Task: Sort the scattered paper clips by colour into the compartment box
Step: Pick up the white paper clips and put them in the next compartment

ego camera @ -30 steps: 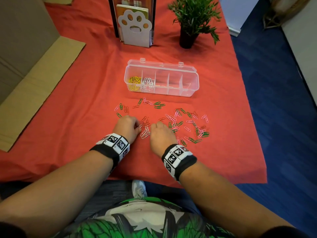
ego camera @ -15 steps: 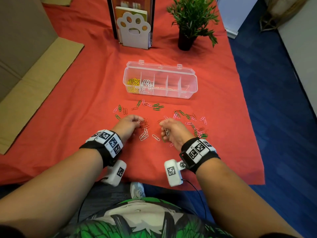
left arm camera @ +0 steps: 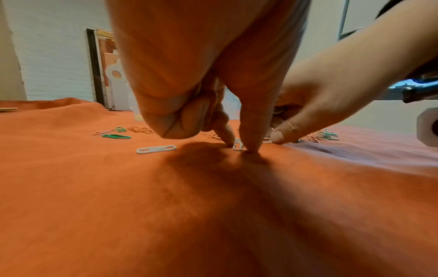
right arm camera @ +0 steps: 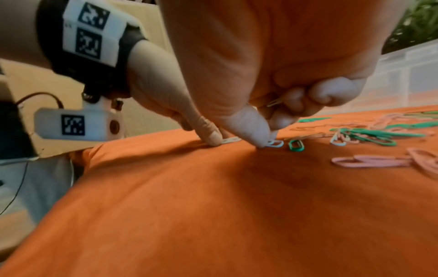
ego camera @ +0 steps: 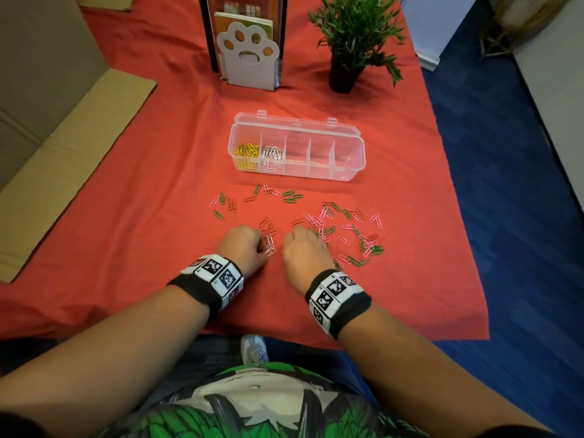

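Note:
Green, pink, red and white paper clips [ego camera: 328,229] lie scattered on the red cloth in front of the clear compartment box [ego camera: 355,153]. Its leftmost cell holds yellow clips [ego camera: 247,153], the cell beside it white clips [ego camera: 272,153]; the other cells look empty. My left hand [left arm camera: 238,148] pinches a white clip [left arm camera: 237,145] against the cloth between thumb and forefinger. Close to its right, my right hand [right arm camera: 267,142] pinches another white clip [right arm camera: 276,143] and keeps one more clip [right arm camera: 275,102] inside its curled fingers. In the head view both hands [ego camera: 262,248] [ego camera: 295,245] are knuckles up.
A loose white clip [left arm camera: 156,149] lies left of my left fingers. A green clip [right arm camera: 296,145] and linked pink clips [right arm camera: 369,161] lie right of my right thumb. Behind the box stand a paw-shaped bookend [ego camera: 249,55] and a potted plant [ego camera: 347,42]. Cardboard [ego camera: 63,147] covers the left.
Half a second ago both hands were lifted and turned inward with clips at their fingertips. Now they are palm-down on the cloth again, pinching white clips near the middle.

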`<state>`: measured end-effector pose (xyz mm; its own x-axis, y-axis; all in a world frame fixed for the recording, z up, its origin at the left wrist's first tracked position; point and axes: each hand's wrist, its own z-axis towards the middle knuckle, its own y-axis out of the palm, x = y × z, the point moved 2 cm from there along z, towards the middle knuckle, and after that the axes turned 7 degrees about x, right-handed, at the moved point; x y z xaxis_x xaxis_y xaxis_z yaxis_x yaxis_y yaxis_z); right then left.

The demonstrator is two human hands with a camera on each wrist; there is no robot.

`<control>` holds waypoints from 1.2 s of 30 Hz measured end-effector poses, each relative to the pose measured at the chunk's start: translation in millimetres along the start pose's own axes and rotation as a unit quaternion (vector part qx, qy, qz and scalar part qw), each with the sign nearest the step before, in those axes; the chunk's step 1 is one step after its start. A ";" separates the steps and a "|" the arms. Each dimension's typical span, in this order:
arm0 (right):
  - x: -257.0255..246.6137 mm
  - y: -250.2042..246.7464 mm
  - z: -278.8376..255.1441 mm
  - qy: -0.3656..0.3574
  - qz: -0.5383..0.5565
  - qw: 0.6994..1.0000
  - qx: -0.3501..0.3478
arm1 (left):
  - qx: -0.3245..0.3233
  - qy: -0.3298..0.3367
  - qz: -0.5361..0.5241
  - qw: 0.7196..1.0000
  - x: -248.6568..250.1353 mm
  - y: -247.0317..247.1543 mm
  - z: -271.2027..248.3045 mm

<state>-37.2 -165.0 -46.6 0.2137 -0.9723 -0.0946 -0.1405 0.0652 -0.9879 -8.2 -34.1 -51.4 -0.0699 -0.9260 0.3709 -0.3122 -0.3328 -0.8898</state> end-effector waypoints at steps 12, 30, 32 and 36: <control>33.0 -3.5 15.0 0.295 0.593 0.744 -0.083 | -0.070 -0.130 -0.364 0.920 -2.4 0.1 2.9; -15.1 -1.8 25.2 0.023 0.061 0.998 0.025 | -0.057 -0.283 -0.625 0.726 -6.5 -10.2 6.5; -5.2 -2.0 24.0 0.031 0.063 0.998 0.003 | -0.033 -0.259 -0.533 0.805 -11.5 -3.6 7.3; 16.8 -3.9 20.2 0.045 0.083 0.995 -0.037 | -0.003 -0.140 -0.355 0.924 -9.8 0.7 9.0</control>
<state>-13.6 -177.0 -46.8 0.0950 -0.9661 -0.2401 -0.2382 0.2121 -0.9478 0.7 -26.8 -58.0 0.4024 -0.4856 0.7761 -0.1912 -0.8736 -0.4475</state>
